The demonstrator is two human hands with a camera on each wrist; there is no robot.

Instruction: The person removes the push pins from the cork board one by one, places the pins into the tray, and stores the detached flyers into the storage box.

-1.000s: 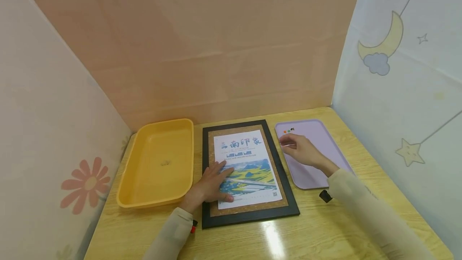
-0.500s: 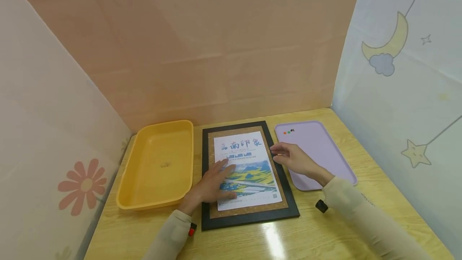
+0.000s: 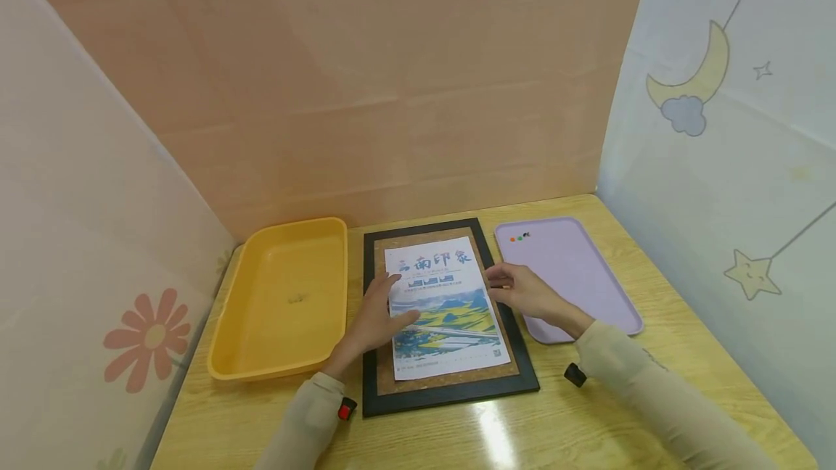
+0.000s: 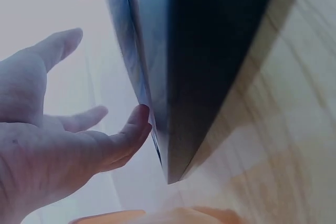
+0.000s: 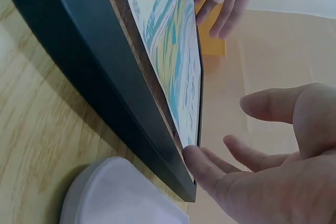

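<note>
A printed poster (image 3: pixel 451 310) with blue lettering and a landscape picture lies on a black-framed cork board (image 3: pixel 451 392). At the poster's left edge is my left hand (image 3: pixel 374 319), its fingers loosely bent and thumb spread over the paper. My right hand (image 3: pixel 532 296) is at the poster's right edge, above the board's frame. In the right wrist view, the right hand's fingers (image 5: pixel 202 163) reach the poster's edge while the thumb stays apart. The left wrist view has the left fingers (image 4: pixel 137 121) beside the board's edge, gripping nothing visible.
A yellow tray (image 3: pixel 225 367) with small dark bits inside stands left of the board. On the right lies a purple tray (image 3: pixel 575 267), with a few tiny orange, green and black items (image 3: pixel 519 238) near its far left corner. Walls enclose the table's back and sides.
My right hand has moved left from the purple tray to the poster's right edge. My left hand has drawn back from lying spread on the poster to its left edge.
</note>
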